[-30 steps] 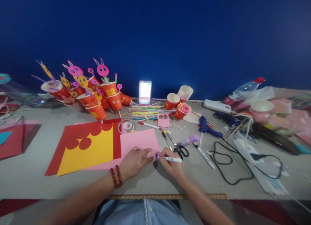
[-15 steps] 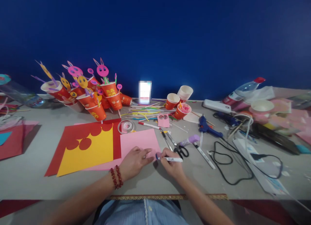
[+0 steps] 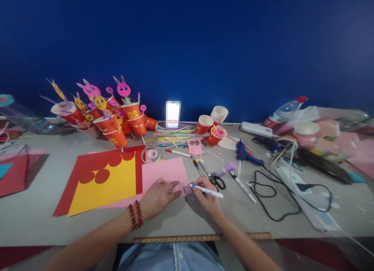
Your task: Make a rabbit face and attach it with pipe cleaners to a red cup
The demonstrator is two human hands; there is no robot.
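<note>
My right hand (image 3: pixel 207 200) pinches a white marker (image 3: pixel 209 191) with a blue tip. The tip points left, close to a dark blue mark (image 3: pixel 184 190) on pink paper. Whether it touches the paper I cannot tell. Spread across the lower part of the pink paper sheet (image 3: pixel 163 170), my left hand (image 3: pixel 157 199) holds nothing, its fingers stretched toward the mark. Beyond my right hand lie black-handled scissors (image 3: pixel 219 182) and a purple-capped glue stick (image 3: pixel 226 169). A small pink piece with two dark ovals (image 3: pixel 194 147) rests behind the sheet.
Yellow paper with round cut-outs (image 3: pixel 113 189) lies on red paper (image 3: pixel 68 177) at left. Decorated red paper cups (image 3: pixel 133 117) stand behind. A blue glue gun (image 3: pixel 248 156), its black cable and a power strip (image 3: pixel 306 201) occupy the right. Pipe cleaners (image 3: pixel 172 138) lie at the back.
The marker's tip has moved off the blue mark, slightly up and away, and its rear end now slopes down to the right. My left hand stays on the paper. The view has shifted slightly.
</note>
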